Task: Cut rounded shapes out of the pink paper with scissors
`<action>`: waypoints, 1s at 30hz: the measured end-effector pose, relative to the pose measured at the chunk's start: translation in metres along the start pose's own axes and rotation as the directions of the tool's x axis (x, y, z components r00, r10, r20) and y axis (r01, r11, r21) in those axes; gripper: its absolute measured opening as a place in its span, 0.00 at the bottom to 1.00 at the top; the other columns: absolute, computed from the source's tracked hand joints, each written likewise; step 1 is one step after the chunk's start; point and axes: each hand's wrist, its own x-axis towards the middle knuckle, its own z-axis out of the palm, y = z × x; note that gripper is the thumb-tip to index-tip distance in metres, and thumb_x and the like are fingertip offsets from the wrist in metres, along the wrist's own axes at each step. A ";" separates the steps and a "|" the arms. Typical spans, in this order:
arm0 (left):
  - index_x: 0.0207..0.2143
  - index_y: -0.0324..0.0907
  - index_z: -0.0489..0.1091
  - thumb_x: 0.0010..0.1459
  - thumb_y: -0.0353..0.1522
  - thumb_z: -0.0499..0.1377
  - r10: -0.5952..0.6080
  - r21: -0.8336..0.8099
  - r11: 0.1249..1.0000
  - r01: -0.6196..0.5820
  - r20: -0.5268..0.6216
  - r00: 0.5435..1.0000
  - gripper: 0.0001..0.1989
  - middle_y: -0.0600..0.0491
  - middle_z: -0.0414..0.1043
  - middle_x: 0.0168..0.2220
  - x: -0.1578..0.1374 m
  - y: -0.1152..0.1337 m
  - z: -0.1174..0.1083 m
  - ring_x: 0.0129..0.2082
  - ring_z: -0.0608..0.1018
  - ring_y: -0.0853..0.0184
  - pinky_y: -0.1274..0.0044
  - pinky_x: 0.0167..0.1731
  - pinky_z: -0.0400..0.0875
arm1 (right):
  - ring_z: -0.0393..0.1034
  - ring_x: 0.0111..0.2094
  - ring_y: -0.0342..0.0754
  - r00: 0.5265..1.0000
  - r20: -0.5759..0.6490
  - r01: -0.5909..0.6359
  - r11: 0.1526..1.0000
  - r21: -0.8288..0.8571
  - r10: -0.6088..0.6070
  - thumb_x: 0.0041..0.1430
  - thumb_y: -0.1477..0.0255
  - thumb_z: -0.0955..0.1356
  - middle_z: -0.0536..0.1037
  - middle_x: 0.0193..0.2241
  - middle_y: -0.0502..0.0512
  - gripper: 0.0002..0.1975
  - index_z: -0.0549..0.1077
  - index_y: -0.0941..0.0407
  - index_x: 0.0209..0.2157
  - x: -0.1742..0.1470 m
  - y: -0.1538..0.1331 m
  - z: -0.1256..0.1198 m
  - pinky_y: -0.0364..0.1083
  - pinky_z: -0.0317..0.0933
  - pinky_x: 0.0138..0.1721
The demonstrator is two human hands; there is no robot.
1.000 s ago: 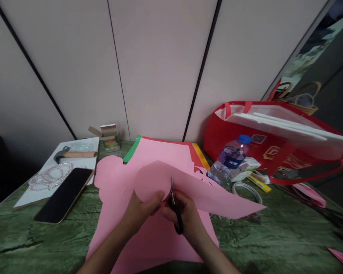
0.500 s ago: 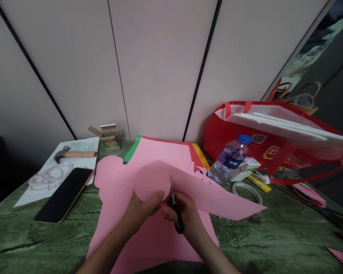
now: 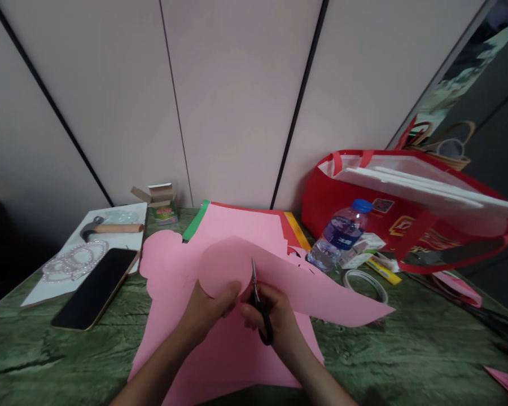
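Main risk as I see it: blades wandering off the curve. I'm holding the scissors (image 3: pixel 257 299) nearly upright against the edge of the rounded part of the pink sheet (image 3: pixel 226 262), so a stiff right wrist, or a sheet not being turned to suit, could leave a flat spot or a nick. Second: my left thumb is sitting close to the blades; overreaching could bring skin into the line. Third: more pink paper (image 3: pixel 237 361) is lying underneath, so a dipping tip could be catching that too. Fourth: the sheet's long loose flap is sticking out to the right, its point ending near the tape roll (image 3: pixel 383 292); if that snags, it could be tugging the cut edge crooked or tearing it.

Grip: left hand (image 3: pixel 205 316) is pinching the sheet at the lower edge of the rounded part, thumb on top, fingers mostly hidden below. Pressed together, no visible gap. Right hand (image 3: pixel 277 310) is closing round the black scissor handles, one loop showing below the fingers. Blades are looking close together; can't tell exactly how far apart. Sheet is sitting front and centre, raised at the hands, above the other pink paper on the green table (image 3: pixel 406 358).
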 end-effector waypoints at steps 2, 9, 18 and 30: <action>0.11 0.40 0.58 0.46 0.33 0.55 -0.005 0.020 1.000 0.005 -0.016 1.000 0.15 0.59 0.55 0.10 0.000 0.000 0.000 0.12 0.59 0.75 0.80 0.13 0.53 | 0.58 0.15 0.39 1.000 -0.001 0.000 1.000 0.007 0.000 0.41 0.67 0.71 0.65 0.14 0.45 0.11 0.66 0.57 0.22 0.000 -0.001 0.001 0.39 0.54 0.16; 0.10 0.40 0.57 0.52 0.38 0.52 0.093 0.124 0.988 -0.092 -0.004 0.996 0.21 0.58 0.55 0.10 0.001 -0.007 -0.003 0.12 0.60 0.75 0.79 0.15 0.55 | 0.56 0.15 0.39 1.000 -0.027 -0.006 1.000 -0.015 0.006 0.40 0.69 0.71 0.65 0.13 0.45 0.10 0.66 0.58 0.21 -0.001 -0.006 0.003 0.39 0.52 0.15; 0.10 0.39 0.57 0.53 0.38 0.52 0.088 0.148 0.985 -0.089 0.013 0.996 0.22 0.58 0.57 0.09 0.000 -0.007 -0.002 0.12 0.62 0.75 0.80 0.16 0.57 | 0.57 0.16 0.39 0.999 0.038 0.008 0.999 0.033 -0.010 0.43 0.68 0.71 0.67 0.15 0.46 0.11 0.65 0.58 0.21 -0.002 -0.007 0.004 0.38 0.52 0.17; 0.27 0.37 0.69 0.47 0.35 0.58 0.061 0.139 0.989 -0.054 -0.044 0.997 0.10 0.59 0.60 0.11 -0.003 0.002 -0.004 0.13 0.63 0.72 0.80 0.13 0.57 | 0.52 0.18 0.39 0.999 0.020 0.050 0.997 -0.052 -0.049 0.39 0.67 0.73 0.61 0.16 0.44 0.14 0.66 0.58 0.24 0.002 0.003 -0.006 0.39 0.49 0.19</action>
